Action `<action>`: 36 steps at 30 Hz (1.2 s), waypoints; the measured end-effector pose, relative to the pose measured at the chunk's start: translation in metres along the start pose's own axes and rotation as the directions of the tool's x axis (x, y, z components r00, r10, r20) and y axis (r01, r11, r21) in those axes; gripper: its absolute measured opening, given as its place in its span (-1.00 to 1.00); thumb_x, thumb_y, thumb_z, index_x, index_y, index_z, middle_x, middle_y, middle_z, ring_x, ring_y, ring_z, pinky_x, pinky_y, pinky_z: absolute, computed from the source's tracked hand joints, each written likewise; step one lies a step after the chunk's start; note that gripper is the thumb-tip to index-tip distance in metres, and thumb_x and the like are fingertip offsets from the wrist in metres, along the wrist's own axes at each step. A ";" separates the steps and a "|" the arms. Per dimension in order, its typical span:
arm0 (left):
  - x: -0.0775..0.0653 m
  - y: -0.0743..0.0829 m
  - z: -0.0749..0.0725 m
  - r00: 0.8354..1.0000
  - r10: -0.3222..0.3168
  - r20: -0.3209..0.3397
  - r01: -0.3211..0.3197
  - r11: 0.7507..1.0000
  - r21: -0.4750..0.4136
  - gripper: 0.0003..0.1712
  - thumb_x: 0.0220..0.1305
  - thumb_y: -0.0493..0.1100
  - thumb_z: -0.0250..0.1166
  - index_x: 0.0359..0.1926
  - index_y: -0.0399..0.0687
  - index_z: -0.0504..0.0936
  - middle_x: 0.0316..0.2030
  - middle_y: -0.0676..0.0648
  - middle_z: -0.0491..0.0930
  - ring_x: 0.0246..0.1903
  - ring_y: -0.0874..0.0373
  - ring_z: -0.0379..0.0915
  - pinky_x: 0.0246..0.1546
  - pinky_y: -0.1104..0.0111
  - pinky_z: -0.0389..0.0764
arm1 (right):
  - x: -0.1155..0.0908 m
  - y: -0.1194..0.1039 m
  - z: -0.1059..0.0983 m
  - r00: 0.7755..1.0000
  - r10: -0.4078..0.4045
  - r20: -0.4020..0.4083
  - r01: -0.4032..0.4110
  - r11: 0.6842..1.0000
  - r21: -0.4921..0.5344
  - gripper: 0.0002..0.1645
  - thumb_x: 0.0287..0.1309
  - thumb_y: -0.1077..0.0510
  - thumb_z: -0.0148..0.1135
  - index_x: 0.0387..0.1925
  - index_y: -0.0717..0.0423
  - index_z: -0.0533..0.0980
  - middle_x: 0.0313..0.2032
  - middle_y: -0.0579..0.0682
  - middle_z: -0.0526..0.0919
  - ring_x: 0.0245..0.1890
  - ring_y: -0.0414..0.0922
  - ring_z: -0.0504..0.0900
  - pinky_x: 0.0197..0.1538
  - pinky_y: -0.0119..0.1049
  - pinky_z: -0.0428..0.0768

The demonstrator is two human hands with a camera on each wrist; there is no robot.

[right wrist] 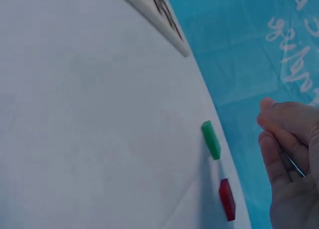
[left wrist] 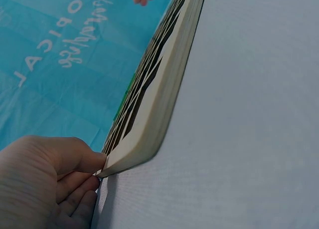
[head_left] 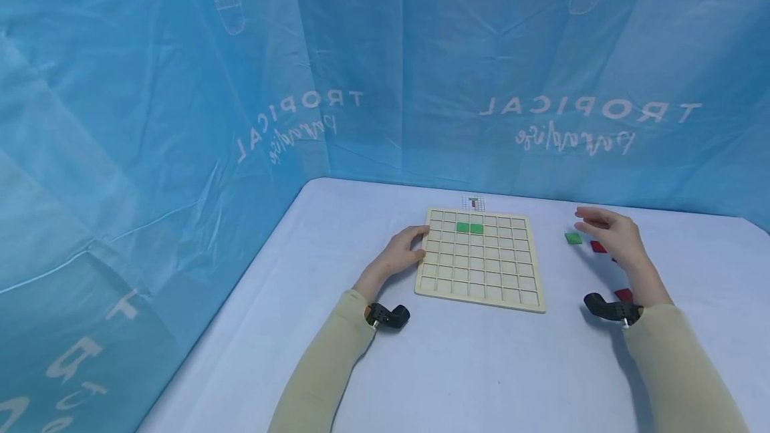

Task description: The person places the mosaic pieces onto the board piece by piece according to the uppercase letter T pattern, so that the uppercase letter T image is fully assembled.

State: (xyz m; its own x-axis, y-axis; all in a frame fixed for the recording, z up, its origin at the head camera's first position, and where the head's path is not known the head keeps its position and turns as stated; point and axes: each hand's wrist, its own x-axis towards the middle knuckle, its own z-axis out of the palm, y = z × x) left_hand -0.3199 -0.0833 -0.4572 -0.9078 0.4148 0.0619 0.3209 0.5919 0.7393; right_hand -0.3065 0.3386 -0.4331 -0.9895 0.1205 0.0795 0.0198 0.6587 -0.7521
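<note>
Blue curtain (head_left: pixel 162 152): hangs along the worktop's (head_left: pixel 445 373) left and far edges, with pale mirrored lettering and potted plants printed on it
Left sleeve (head_left: pixel 325 366): pale yellow-green, reaching in over the worktop from its near edge, with a black wrist device (head_left: pixel 390 317) at the cuff
Left hand (head_left: pixel 398 250): at the board's left edge, thumb and forefinger spaced apart, tips touching the rim; the left wrist view shows the thumb against the pale wood and the other fingers bent below it
Wooden board (head_left: pixel 481 289): flat on the worktop, near its far edge, divided by thin raised lines into square cells
Two green tiles (head_left: pixel 476 228): side by side in neighbouring cells of the board, second row from its far edge, left of its middle
Small printed grid (head_left: pixel 474 203): on the worktop, between the board's far edge and the worktop's far edge, with green and red marks
Loose green tile (head_left: pixel 573 238): on the worktop, off the board's right edge towards its far right corner
Right hand (head_left: pixel 616 236): raised over the worktop near the loose green tile, fingers bent, forefinger and thumb slightly apart
Red tiles (head_left: pixel 598 246): on the worktop right of the loose green tile, one just beside it, others partly hidden by the right hand and wrist
Right sleeve (head_left: pixel 680 366): same pale cloth, on the worktop's right side, with a second black device (head_left: pixel 607 307) at the cuff
</note>
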 end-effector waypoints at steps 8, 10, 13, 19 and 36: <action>0.001 0.001 0.001 1.000 -0.002 0.000 0.002 1.000 -0.003 -0.34 0.25 -0.30 0.15 0.37 -0.14 0.24 0.33 -0.11 0.23 0.35 0.07 0.05 0.35 0.29 0.10 | -0.001 0.019 0.002 0.999 0.012 0.031 -0.011 1.000 -0.008 -0.34 0.25 -0.14 0.14 0.23 0.18 0.39 0.17 0.23 0.45 0.14 0.13 0.40 -0.25 -0.57 0.49; 0.001 0.001 0.002 1.000 -0.004 -0.001 0.004 1.000 -0.001 -0.34 0.24 -0.30 0.16 0.37 -0.13 0.24 0.33 -0.10 0.24 0.35 0.08 0.05 0.35 0.30 0.10 | -0.001 0.023 0.003 1.000 0.000 0.030 0.000 1.000 -0.016 -0.35 0.25 -0.13 0.14 0.22 0.19 0.40 0.17 0.24 0.45 0.12 0.13 0.41 -0.35 -0.65 0.41; 0.001 0.001 0.002 1.000 -0.008 -0.004 0.008 1.000 -0.002 -0.34 0.24 -0.30 0.16 0.37 -0.13 0.24 0.33 -0.10 0.24 0.35 0.09 0.05 0.35 0.31 0.10 | 0.000 0.028 0.005 0.999 -0.038 0.024 0.039 0.998 -0.045 -0.39 0.27 -0.09 0.14 0.20 0.21 0.42 0.15 0.26 0.45 0.09 0.15 0.42 -0.31 -0.58 0.44; 0.001 0.003 0.002 1.000 -0.017 -0.009 0.017 1.000 -0.004 -0.34 0.25 -0.30 0.17 0.37 -0.12 0.24 0.33 -0.09 0.24 0.35 0.09 0.06 0.34 0.31 0.11 | 0.000 0.029 0.008 0.997 -0.072 0.036 0.075 0.993 -0.091 -0.47 0.30 0.01 0.11 0.18 0.24 0.42 0.14 0.31 0.44 0.10 0.23 0.40 0.03 0.10 0.50; -0.002 0.003 0.001 1.000 -0.029 -0.005 0.029 1.000 -0.003 -0.34 0.26 -0.30 0.16 0.37 -0.11 0.24 0.34 -0.09 0.23 0.35 0.09 0.04 0.35 0.31 0.10 | -0.004 0.035 0.012 0.993 -0.110 0.053 0.116 0.985 -0.131 -0.53 0.29 0.15 0.12 0.18 0.27 0.42 0.11 0.34 0.45 0.09 0.24 0.41 0.09 0.19 0.45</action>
State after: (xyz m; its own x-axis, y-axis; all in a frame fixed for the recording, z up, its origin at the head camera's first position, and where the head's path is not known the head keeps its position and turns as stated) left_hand -0.3173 -0.0817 -0.4561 -0.9180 0.3942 0.0441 0.2939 0.6012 0.7430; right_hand -0.3032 0.3524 -0.4675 -0.9919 0.0077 0.1266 -0.0766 0.7597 -0.6457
